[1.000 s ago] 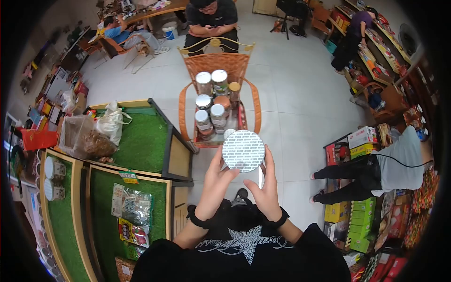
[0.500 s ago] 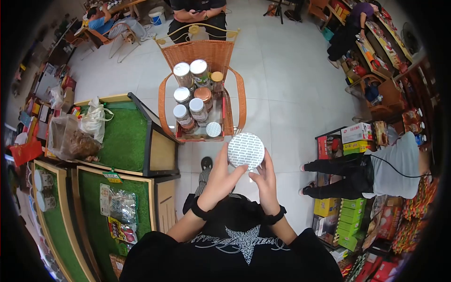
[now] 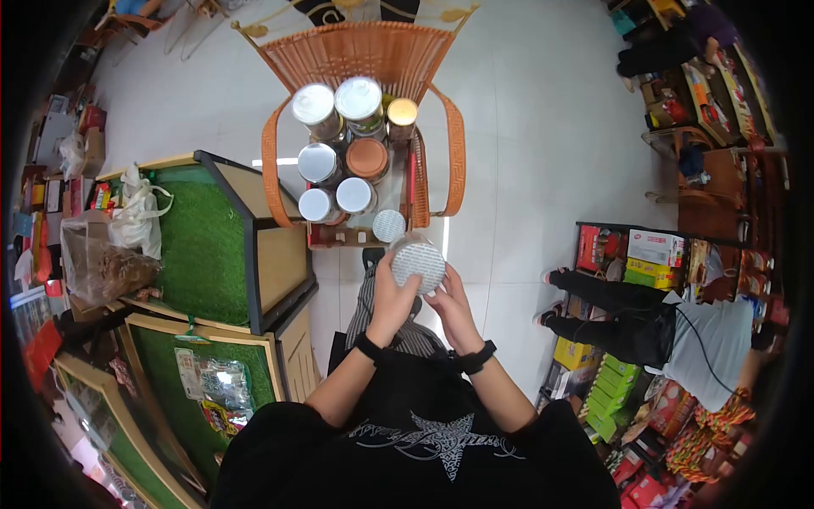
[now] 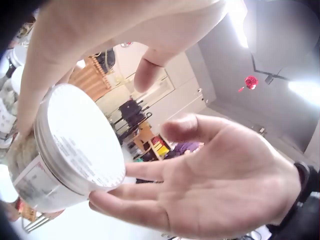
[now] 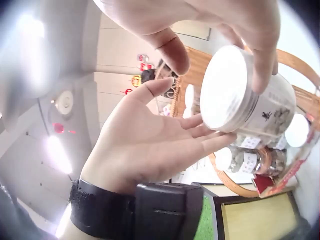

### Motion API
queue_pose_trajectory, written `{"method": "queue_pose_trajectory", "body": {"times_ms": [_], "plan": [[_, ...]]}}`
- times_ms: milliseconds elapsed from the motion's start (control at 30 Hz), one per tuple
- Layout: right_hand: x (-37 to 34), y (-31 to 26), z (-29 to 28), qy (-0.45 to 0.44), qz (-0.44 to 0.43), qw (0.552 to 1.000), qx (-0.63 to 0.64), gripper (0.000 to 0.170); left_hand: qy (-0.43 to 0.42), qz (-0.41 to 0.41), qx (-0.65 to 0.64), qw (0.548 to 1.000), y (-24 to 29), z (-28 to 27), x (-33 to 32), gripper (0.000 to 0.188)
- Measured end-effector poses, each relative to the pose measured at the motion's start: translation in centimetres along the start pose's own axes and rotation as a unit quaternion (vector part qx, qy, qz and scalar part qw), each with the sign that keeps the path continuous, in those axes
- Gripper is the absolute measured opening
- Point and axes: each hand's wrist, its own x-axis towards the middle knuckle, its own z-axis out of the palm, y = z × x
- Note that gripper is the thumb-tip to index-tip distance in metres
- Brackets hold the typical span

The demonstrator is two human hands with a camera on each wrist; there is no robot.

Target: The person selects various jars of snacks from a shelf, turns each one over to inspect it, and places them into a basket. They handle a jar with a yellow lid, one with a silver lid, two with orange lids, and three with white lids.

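A clear jar with a white lid covered in rows of small print (image 3: pixel 419 265) is held between both hands in front of the black shirt. My left hand (image 3: pixel 393 304) grips its left side, with the thumb over the lid's edge. On the lower right, my right hand (image 3: pixel 456 316) holds it with the fingers. The left wrist view shows the jar (image 4: pixel 82 137) tilted, its label partly visible, with the fingers of my right hand (image 4: pixel 215 175) against its lower edge. In the right wrist view my left hand (image 5: pixel 150 140) touches the jar (image 5: pixel 227 90) from below.
Ahead stands a wicker armchair (image 3: pixel 365 53) bearing a red-edged box with several lidded jars (image 3: pixel 356 195). Green-lined display counters (image 3: pixel 191 246) are on the left. To the right, a person in a grey top (image 3: pixel 708 343) is beside shelves of packaged goods.
The view has tipped down, and the chair and its jars look nearer. The held jar has shifted lower and left in view, tilting so that its side shows.
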Motion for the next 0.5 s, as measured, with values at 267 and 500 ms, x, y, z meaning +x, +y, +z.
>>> {"method": "queue_pose_trajectory", "body": {"times_ms": [267,500], "plan": [[11.8,7.3,-2.4,0.024,0.08,0.995,-0.056,0.064,0.066,-0.105,-0.007,0.992,-8.2,-1.2,7.6,0.054],[17.1,8.2,-2.0,0.001,0.101,0.993,-0.068,0.068,0.094,-0.107,0.015,0.99,-12.0,-2.0,11.7,0.051]]}}
